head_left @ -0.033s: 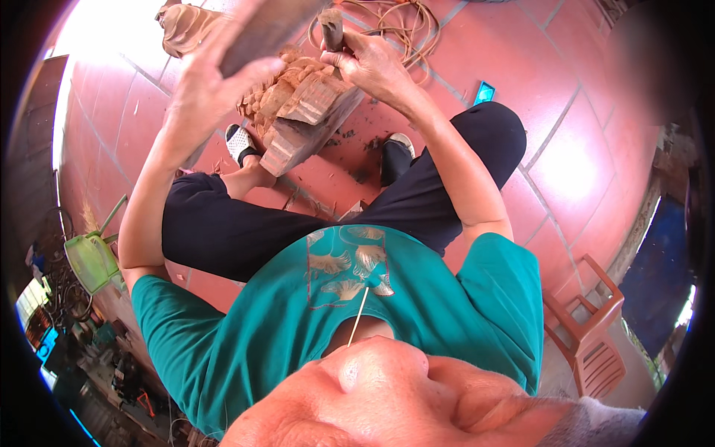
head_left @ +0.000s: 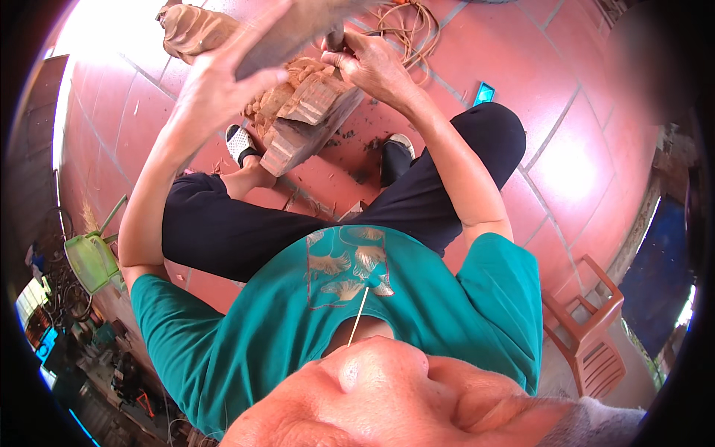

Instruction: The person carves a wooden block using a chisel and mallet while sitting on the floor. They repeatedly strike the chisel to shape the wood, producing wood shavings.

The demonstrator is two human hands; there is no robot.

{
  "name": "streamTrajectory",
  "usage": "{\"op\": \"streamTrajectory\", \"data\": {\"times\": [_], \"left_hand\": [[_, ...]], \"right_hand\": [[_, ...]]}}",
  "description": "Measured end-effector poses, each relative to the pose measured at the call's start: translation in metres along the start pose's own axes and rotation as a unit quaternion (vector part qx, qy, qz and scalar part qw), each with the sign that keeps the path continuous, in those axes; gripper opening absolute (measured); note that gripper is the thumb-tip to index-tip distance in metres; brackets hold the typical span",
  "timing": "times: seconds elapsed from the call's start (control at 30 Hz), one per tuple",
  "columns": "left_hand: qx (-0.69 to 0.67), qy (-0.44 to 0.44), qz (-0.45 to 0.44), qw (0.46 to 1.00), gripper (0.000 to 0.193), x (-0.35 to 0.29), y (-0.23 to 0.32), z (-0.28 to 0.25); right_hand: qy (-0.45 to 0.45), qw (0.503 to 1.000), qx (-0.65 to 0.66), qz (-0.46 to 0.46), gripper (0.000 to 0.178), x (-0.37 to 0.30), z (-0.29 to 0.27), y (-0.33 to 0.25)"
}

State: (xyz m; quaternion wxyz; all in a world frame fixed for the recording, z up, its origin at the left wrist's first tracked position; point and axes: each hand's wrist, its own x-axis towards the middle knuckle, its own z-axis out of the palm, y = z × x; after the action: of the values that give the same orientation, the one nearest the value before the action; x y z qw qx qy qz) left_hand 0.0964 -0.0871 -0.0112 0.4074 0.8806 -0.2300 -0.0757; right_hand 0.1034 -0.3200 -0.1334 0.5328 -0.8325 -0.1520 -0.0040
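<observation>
At the upper left, my left hand (head_left: 212,93) is closed round a broad wooden mallet (head_left: 294,37), its thumb along the lower side. Motion blurs the mallet, and its far end runs past the picture's top edge. My right hand (head_left: 370,68) grips the upright handle of a chisel (head_left: 335,40). The mallet covers the handle's top, and the blade is hidden behind my fingers. Below both hands lies a carved wood piece (head_left: 309,100), knobbly on its far side and flat-cut at the near end. It rests tilted on a thick wooden block (head_left: 294,149) between my feet.
Dark chips and shavings (head_left: 357,175) litter the tiled floor. A coiled cord (head_left: 421,33) lies beyond my right hand, near a small blue box (head_left: 485,93). A brown bundle (head_left: 194,31) sits far left. A green chair (head_left: 91,264) and a reddish-brown plastic chair (head_left: 596,354) flank me.
My left hand has swung the mallet rightward and slightly down, over the top of the chisel handle, which showed before. My right hand and the carved wood have stayed in place.
</observation>
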Motion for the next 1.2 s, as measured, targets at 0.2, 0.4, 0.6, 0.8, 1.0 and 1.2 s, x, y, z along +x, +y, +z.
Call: {"op": "streamTrajectory", "data": {"times": [0.2, 0.4, 0.6, 0.8, 1.0, 1.2], "left_hand": [[0.057, 0.027, 0.020, 0.998, 0.080, 0.002, -0.001, -0.007], [0.026, 0.058, 0.021, 0.998, 0.076, -0.003, 0.002, -0.005], [0.084, 0.019, 0.018, 0.996, 0.075, -0.004, -0.009, -0.007], [-0.131, 0.093, -0.022, 0.987, 0.072, -0.010, 0.015, -0.014], [0.064, -0.043, 0.017, 0.997, 0.077, -0.008, -0.009, -0.004], [0.022, 0.045, -0.014, 0.999, 0.075, -0.010, 0.000, -0.016]], "right_hand": [[0.006, 1.000, 0.013, -0.004, 0.020, 0.000, -0.001, -0.001], [0.006, 0.997, -0.027, -0.066, 0.031, 0.002, 0.009, 0.012], [0.007, 0.995, -0.042, -0.093, 0.033, 0.005, 0.011, 0.013], [0.006, 0.996, -0.037, -0.078, 0.033, 0.004, 0.012, 0.016], [0.021, 0.989, -0.105, -0.105, 0.027, 0.001, 0.013, 0.025], [-0.015, 1.000, -0.003, 0.022, 0.022, 0.002, -0.010, 0.003]]}}
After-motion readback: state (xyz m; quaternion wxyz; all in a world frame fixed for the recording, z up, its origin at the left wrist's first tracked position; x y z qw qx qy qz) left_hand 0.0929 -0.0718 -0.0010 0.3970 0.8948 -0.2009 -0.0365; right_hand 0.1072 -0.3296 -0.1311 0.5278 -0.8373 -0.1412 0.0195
